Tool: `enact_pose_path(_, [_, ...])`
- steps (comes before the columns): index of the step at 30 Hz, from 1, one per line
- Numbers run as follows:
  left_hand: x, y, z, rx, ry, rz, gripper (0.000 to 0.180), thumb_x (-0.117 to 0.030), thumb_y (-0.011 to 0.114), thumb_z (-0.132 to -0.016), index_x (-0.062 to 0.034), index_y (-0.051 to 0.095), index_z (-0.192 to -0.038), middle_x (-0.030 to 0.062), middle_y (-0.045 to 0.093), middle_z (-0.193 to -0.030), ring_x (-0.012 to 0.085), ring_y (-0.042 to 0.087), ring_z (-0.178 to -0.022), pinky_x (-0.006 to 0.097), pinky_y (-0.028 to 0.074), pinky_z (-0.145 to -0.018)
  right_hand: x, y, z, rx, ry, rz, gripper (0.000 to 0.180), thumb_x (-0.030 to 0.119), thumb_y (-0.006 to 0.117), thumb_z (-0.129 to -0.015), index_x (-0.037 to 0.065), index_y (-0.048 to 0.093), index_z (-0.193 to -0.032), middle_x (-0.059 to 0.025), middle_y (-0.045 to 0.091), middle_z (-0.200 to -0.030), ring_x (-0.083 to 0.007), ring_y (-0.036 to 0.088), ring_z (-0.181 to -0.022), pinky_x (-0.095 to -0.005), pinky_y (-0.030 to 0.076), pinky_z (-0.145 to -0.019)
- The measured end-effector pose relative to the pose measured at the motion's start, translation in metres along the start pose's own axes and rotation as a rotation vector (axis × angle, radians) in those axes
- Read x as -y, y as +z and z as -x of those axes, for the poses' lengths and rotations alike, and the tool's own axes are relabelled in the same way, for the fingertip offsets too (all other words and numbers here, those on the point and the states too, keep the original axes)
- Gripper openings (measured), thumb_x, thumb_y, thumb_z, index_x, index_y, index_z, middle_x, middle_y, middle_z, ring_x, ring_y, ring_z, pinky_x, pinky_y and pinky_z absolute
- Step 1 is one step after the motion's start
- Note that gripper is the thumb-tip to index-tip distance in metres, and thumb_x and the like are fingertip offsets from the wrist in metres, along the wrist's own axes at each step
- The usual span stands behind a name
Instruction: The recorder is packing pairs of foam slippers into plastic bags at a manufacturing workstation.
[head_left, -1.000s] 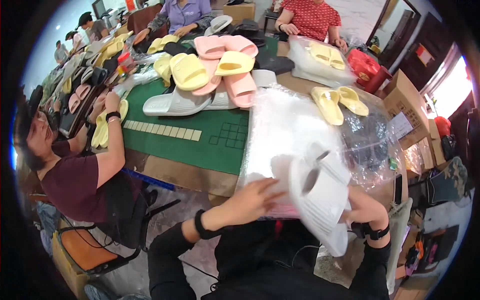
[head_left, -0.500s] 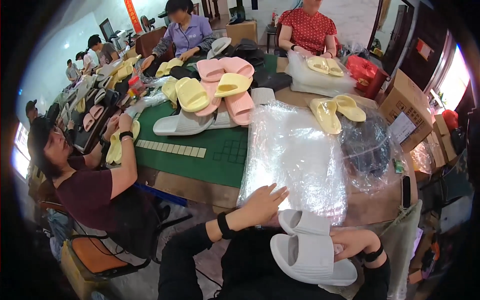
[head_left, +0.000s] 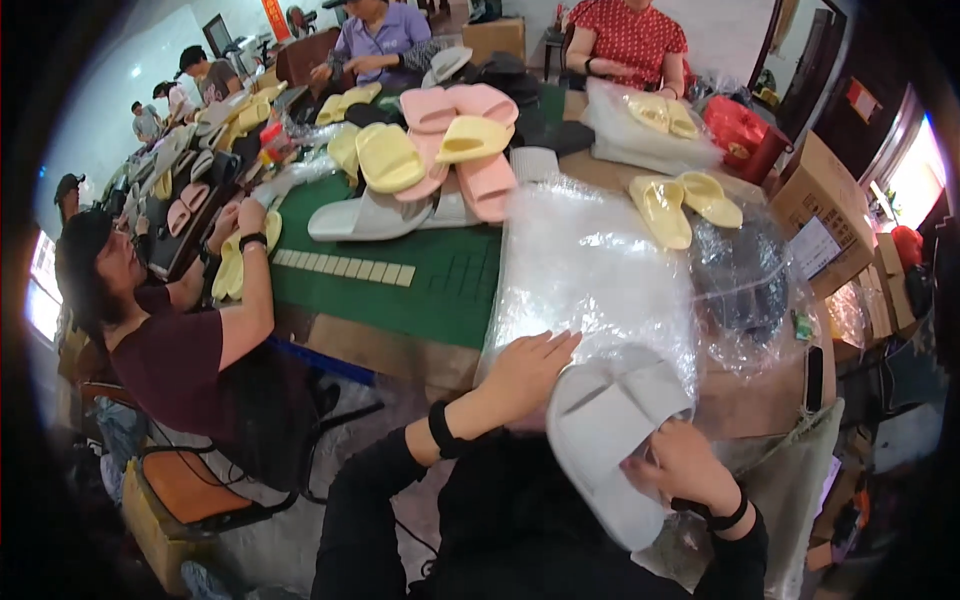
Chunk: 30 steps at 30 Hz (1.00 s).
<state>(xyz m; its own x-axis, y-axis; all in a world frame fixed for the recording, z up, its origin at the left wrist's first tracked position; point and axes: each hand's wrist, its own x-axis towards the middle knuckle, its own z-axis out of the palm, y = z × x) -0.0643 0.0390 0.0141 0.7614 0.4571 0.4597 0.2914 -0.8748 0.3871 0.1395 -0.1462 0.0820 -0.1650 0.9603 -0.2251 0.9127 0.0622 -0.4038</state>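
Note:
My right hand (head_left: 694, 464) grips a pair of grey slide slippers (head_left: 600, 420) by the side, near the table's front edge. They are tilted with the straps facing me and partly overlap, so one hides much of the other. My left hand (head_left: 528, 372) lies with its fingers stretched out on a stack of clear plastic bags (head_left: 600, 270), just left of the slippers. Nothing shows in that hand. Beyond the bags, yellow, pink and grey slippers (head_left: 440, 165) are heaped on the green mat (head_left: 370, 310).
A bagged yellow pair (head_left: 660, 210) lies right of the bag stack, beside a plastic-wrapped dark bundle (head_left: 740, 280). A cardboard box (head_left: 825, 210) stands at the right. One co-worker (head_left: 190, 330) sits at the left; two others are across the table.
My right hand has raised and turned the grey slippers, bringing them up against the bag stack's near edge. My left hand stays on the bags. The view has tipped slightly downward.

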Motion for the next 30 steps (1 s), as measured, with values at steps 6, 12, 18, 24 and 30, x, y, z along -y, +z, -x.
enact_pose_path(6, [-0.026, 0.009, 0.007, -0.041, 0.032, -0.135, 0.044, -0.009, 0.053, -0.083, -0.0014, 0.05, -0.127, 0.0179, 0.055, -0.125, 0.0367, 0.055, -0.109, 0.043, 0.044, -0.092, 0.01, 0.025, 0.001, -0.238, 0.13, 0.071, 0.034, 0.029, 0.07, -0.074, -0.001, 0.061, -0.088, -0.0188, 0.058, -0.09, -0.0352, 0.055, -0.09, -0.043, 0.044, -0.075])
enact_pose_path(12, [-0.074, 0.013, 0.015, 0.036, 0.012, -0.091, 0.05, -0.012, 0.053, -0.082, -0.0105, 0.049, -0.132, 0.0161, 0.043, -0.138, 0.0429, 0.038, -0.126, 0.061, 0.025, -0.102, 0.016, 0.037, -0.018, -0.484, 0.013, 0.215, 0.038, 0.031, 0.07, -0.073, 0.0, 0.063, -0.094, -0.0194, 0.059, -0.094, -0.0356, 0.054, -0.096, -0.0473, 0.041, -0.088])
enact_pose_path(18, [-0.097, 0.014, 0.026, 0.038, 0.067, 0.015, 0.051, -0.013, 0.058, -0.082, -0.0119, 0.05, -0.132, 0.0134, 0.04, -0.142, 0.0424, 0.031, -0.132, 0.063, 0.018, -0.104, -0.015, 0.054, -0.054, -0.402, 0.104, 0.254, 0.037, 0.026, 0.062, -0.077, -0.001, 0.062, -0.103, -0.0198, 0.057, -0.1, -0.0363, 0.053, -0.099, -0.0518, 0.039, -0.089])
enact_pose_path(24, [-0.094, 0.017, 0.036, 0.015, 0.081, 0.082, 0.049, -0.013, 0.06, -0.083, -0.0115, 0.05, -0.132, 0.0151, 0.035, -0.145, 0.042, 0.028, -0.134, 0.063, 0.018, -0.104, 0.001, 0.031, -0.107, -0.603, -0.068, 0.53, 0.039, 0.022, 0.06, -0.074, 0.008, 0.061, -0.111, -0.0177, 0.054, -0.098, -0.0363, 0.051, -0.093, -0.0458, 0.042, -0.081])
enact_pose_path(30, [-0.083, 0.007, 0.03, 0.035, 0.121, 0.178, 0.05, -0.011, 0.059, -0.083, -0.0139, 0.05, -0.132, 0.0151, 0.035, -0.145, 0.0413, 0.029, -0.134, 0.063, 0.018, -0.104, 0.007, 0.019, -0.139, -0.658, 0.145, 0.278, 0.034, 0.03, 0.06, -0.079, 0.004, 0.061, -0.101, -0.0211, 0.054, -0.096, -0.0384, 0.051, -0.092, -0.0491, 0.039, -0.08])
